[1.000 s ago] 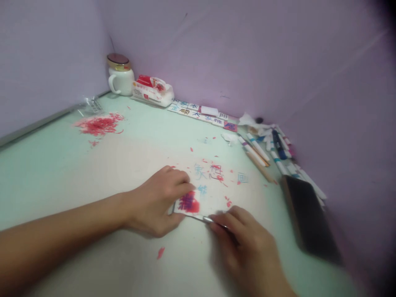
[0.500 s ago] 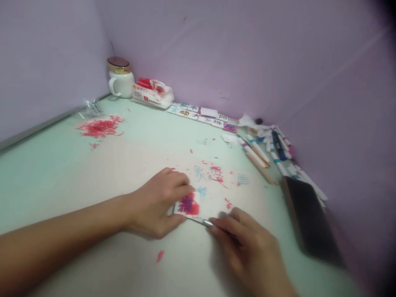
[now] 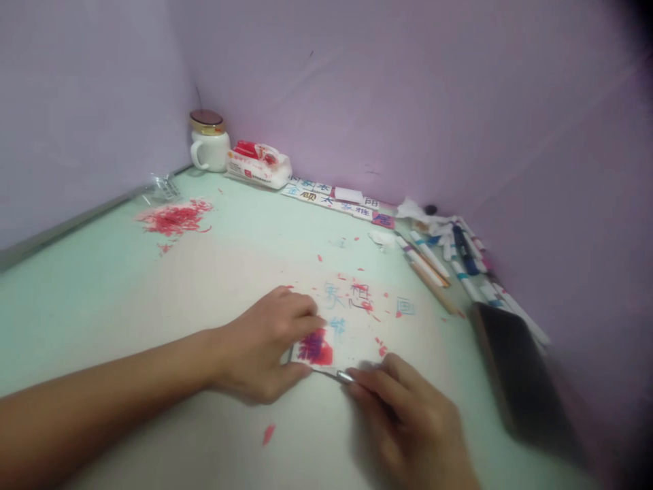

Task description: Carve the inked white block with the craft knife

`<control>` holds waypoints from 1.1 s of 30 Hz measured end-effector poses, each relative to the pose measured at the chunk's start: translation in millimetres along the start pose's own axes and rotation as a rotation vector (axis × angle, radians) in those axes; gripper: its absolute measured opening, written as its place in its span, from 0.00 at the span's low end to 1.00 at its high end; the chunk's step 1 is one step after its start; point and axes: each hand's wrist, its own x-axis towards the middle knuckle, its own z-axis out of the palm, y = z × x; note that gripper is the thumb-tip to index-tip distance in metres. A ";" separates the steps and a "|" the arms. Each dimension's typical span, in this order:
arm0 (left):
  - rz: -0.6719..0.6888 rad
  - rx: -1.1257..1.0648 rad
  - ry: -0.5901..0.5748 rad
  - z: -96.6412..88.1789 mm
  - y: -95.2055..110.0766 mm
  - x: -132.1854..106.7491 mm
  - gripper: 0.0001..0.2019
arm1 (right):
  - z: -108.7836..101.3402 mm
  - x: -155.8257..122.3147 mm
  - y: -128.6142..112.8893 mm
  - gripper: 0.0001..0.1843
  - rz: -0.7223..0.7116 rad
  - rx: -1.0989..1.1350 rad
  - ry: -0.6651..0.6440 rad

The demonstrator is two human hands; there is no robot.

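Observation:
My left hand (image 3: 270, 346) pinches a small white block (image 3: 315, 347) flat against the table between thumb and fingers. A purple character and a red patch cover much of the block's top. My right hand (image 3: 411, 415) is closed around a craft knife (image 3: 345, 376) with a metal collar. Its thin blade points left and lies along the block's near edge; whether it touches, I cannot tell. Red shavings (image 3: 381, 347) are scattered around. Beyond the block, characters in blue and purple (image 3: 360, 295) are written on the pale surface.
A pile of red shavings (image 3: 176, 216) lies at the left. Along the wall stand a lidded white mug (image 3: 211, 151), a wipes packet (image 3: 258, 165) and a row of character tiles (image 3: 329, 200). Markers (image 3: 431, 255) and a dark phone (image 3: 520, 374) lie at the right.
The whole view has shifted slightly, so everything sits a little lower and further right. Both hands keep their hold, and the blade stays by the block's near edge.

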 end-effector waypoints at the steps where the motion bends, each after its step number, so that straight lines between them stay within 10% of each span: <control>1: 0.000 0.000 0.002 0.0 0.2 0.1 0.16 | -0.6 0.0 -0.7 0.08 0.003 0.009 -0.009; 33: -0.014 -0.009 -0.010 -3.0 3.4 2.3 0.15 | 0.6 -0.5 -9.4 0.11 0.068 -0.120 -0.007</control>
